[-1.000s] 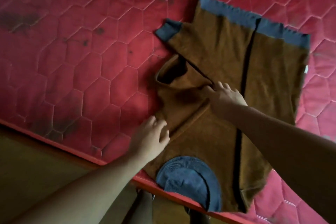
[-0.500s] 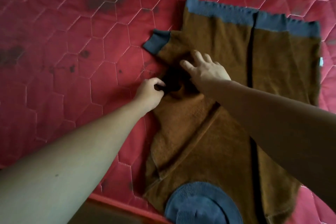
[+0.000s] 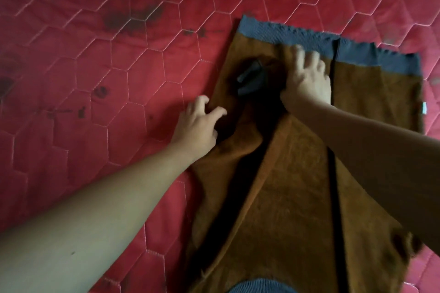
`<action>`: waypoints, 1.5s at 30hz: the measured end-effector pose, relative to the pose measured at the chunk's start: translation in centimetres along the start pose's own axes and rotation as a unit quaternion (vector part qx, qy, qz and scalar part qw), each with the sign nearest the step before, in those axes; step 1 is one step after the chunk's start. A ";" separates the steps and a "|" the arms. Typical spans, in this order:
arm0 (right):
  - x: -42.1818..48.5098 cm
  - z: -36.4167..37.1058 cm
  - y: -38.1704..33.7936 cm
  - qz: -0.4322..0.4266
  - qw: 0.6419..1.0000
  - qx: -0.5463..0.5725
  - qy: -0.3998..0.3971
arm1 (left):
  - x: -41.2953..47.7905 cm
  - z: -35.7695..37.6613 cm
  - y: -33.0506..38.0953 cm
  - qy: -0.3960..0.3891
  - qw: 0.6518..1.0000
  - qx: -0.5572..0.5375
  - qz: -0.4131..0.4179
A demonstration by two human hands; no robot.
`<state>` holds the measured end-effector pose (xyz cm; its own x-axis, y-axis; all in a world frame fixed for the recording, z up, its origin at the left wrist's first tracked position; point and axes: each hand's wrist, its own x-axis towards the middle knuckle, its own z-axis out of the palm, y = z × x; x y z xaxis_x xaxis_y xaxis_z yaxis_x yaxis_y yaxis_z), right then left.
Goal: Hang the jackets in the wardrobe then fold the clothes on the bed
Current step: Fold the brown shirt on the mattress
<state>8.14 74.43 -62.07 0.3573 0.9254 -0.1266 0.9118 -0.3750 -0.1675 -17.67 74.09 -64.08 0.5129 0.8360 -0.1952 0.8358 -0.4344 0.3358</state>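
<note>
Folding stage; wardrobe out of view. Brown garment (image 3: 297,185) flat on red mattress (image 3: 95,78), sleeve with grey cuff (image 3: 252,79) laid across it; body folds still to do. Right hand (image 3: 308,83) presses it flat, fingers spread, beside cuff. Left hand (image 3: 196,126) at its left edge, half-curled; blurred, can't tell if pinching.

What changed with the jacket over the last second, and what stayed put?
The grey cuff, which stuck out left over the mattress, now lies folded onto the brown jacket. The right hand moved up toward the hem and presses flat beside the cuff; the left hand rests at the jacket's left edge, fingers spread. The jacket body stayed in place.
</note>
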 end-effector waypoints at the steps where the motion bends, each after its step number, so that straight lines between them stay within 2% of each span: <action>1: 0.4 0.2 -0.2 -0.098 0.994 -0.054 0.005 | 1.1 0.0 0.2 -0.009 1.000 0.005 0.016; 2: 1.0 0.3 -0.6 -0.166 0.982 -0.092 -0.011 | 2.2 0.0 0.3 -0.007 1.000 0.005 0.022; 3: 1.9 0.6 -1.0 -0.198 0.974 -0.103 -0.031 | 3.1 0.1 0.3 0.000 1.000 -0.003 0.017; 4: 3.0 0.7 -1.2 -0.193 0.977 -0.079 -0.047 | 4.0 0.1 0.3 0.005 1.000 -0.022 0.002; 6: 5.4 0.5 -1.9 -0.089 0.992 0.094 -0.009 | 5.2 0.2 -0.1 0.004 0.996 -0.080 -0.032; 7: 6.8 0.1 -1.9 -0.014 0.976 0.214 0.029 | 5.5 0.3 -0.5 0.002 0.993 -0.106 -0.041; 8: 8.2 -0.6 -1.7 0.053 0.946 0.314 0.063 | 5.8 0.4 -0.8 -0.001 0.991 -0.126 -0.047; 10: 10.5 -2.0 -0.7 0.137 0.902 0.398 0.096 | 6.2 0.3 -1.6 -0.012 0.984 -0.167 -0.056; 12: 11.6 -2.8 0.3 0.164 0.863 0.465 0.111 | 6.4 0.1 -2.1 -0.020 0.976 -0.206 -0.066; 14: 12.2 -3.3 0.8 0.176 0.799 0.560 0.128 | 6.7 0.0 -2.3 -0.024 0.971 -0.225 -0.076; 16: 13.1 -3.3 1.5 0.197 0.744 0.631 0.095 | 6.8 0.0 -2.2 -0.028 0.967 -0.237 -0.087; 17: 13.6 -3.0 2.1 0.213 0.747 0.626 0.067 | 6.9 0.0 -2.0 -0.029 0.966 -0.240 -0.091; 18: 13.9 -2.6 3.0 0.234 0.781 0.579 0.032 | 6.9 0.1 -1.9 -0.030 0.966 -0.240 -0.093; 20: 13.7 -1.3 5.2 0.278 0.878 0.390 -0.021 | 7.0 0.0 -1.9 -0.033 0.965 -0.242 -0.098; 21: 13.4 -0.7 6.1 0.288 0.903 0.320 -0.023 | 7.1 -0.1 -1.9 -0.036 0.964 -0.242 -0.099; 22: 13.0 -0.3 6.8 0.286 0.913 0.291 -0.027 | 7.2 -0.2 -1.8 -0.039 0.964 -0.242 -0.102; 25: 13.1 0.4 8.0 0.250 0.917 0.304 -0.059 | 7.6 -0.3 -1.7 -0.045 0.963 -0.241 -0.110; 27: 12.9 0.3 8.1 0.245 0.907 0.338 -0.063 | 7.7 -0.3 -1.7 -0.048 0.961 -0.248 -0.115; 31: 8.9 0.3 7.1 0.278 0.834 0.475 0.032 | 7.9 -0.2 -1.9 -0.050 0.962 -0.243 -0.117; 32: 7.1 0.5 6.6 0.283 0.825 0.486 0.049 | 8.0 -0.2 -1.9 -0.051 0.962 -0.239 -0.119; 33: 5.2 0.7 6.0 0.274 0.835 0.473 0.060 | 8.1 -0.2 -1.8 -0.053 0.963 -0.236 -0.121; 35: 0.3 1.1 4.8 0.204 0.898 0.384 0.067 | 7.7 -0.2 -1.1 -0.041 0.964 -0.227 -0.133; 37: -5.4 1.6 3.8 0.090 0.956 0.279 0.028 | 6.1 -0.1 0.4 0.029 0.971 -0.196 -0.137; 39: -10.7 2.4 3.5 -0.009 0.987 0.156 -0.042 | 3.0 0.6 2.7 0.108 0.983 -0.120 -0.083; 40: -12.7 3.0 3.9 -0.042 0.991 0.096 -0.079 | 1.0 1.3 3.8 0.113 0.990 -0.077 -0.031; 42: -15.3 4.2 5.9 -0.068 0.989 0.007 -0.132 | -2.5 3.3 5.0 0.028 0.998 0.017 0.060; 44: -16.3 4.8 8.3 -0.081 0.982 -0.051 -0.165 | -4.6 5.1 4.4 -0.057 0.991 0.108 0.055; 45: -16.3 4.9 9.2 -0.090 0.978 -0.073 -0.174 | -5.1 5.7 3.8 -0.068 0.988 0.133 0.039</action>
<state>9.75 55.62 -66.34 0.1214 0.8910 -0.4374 0.9818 -0.1727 -0.0793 -16.03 66.26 -67.04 0.5836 0.7518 -0.3069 0.8058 -0.5831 0.1039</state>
